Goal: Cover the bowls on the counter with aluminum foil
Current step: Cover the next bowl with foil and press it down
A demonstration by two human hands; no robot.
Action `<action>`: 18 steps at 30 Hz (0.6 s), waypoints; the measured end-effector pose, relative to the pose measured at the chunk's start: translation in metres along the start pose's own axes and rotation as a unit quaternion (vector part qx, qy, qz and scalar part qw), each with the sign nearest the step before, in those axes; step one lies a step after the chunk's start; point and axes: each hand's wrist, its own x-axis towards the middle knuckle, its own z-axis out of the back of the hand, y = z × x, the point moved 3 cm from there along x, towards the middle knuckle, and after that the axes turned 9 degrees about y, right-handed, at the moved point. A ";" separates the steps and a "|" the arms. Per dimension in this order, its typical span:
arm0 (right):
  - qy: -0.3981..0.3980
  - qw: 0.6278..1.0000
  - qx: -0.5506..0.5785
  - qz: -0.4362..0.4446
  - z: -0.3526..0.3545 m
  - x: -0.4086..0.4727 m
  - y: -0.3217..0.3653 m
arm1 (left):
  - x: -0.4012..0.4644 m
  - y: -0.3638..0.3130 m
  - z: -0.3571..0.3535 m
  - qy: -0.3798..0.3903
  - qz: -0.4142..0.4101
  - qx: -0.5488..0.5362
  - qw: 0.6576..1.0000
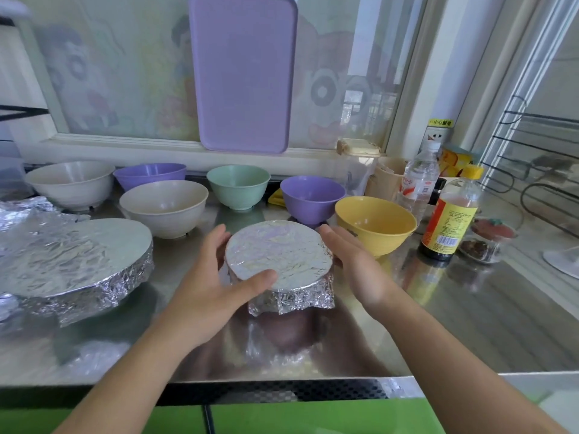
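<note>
Foil (279, 253) caps the bowl; left hand (213, 277) holds its rim, right hand (351, 258) flat alongside (crimping). Next: a bare yellow bowl (376, 225).

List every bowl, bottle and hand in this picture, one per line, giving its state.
Foil-covered centre bowl: covered, held
Large foil-covered dish: covered
Two cream plastic bowls: uncovered
Two purple plastic bowls: uncovered
Green plastic bowl: uncovered
Yellow plastic bowl: uncovered
Clear water bottle: capped
Yellow-capped sauce bottle: capped
Left hand: gripping centre bowl
Right hand: open beside it
</note>
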 end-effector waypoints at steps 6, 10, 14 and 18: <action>0.120 0.992 0.044 0.010 -0.010 -0.011 -0.012 | -0.007 -0.003 -0.025 -0.016 -0.007 -0.038 0.999; 0.164 0.986 -0.021 0.033 -0.007 -0.020 -0.012 | -0.006 0.004 -0.027 -0.020 -0.004 -0.021 1.000; 0.168 0.983 -0.058 0.048 0.001 -0.022 -0.012 | -0.004 0.007 -0.023 -0.016 -0.024 -0.017 0.999; 0.106 0.988 -0.104 0.048 0.006 -0.031 -0.021 | -0.005 0.008 -0.021 -0.012 -0.031 -0.019 0.999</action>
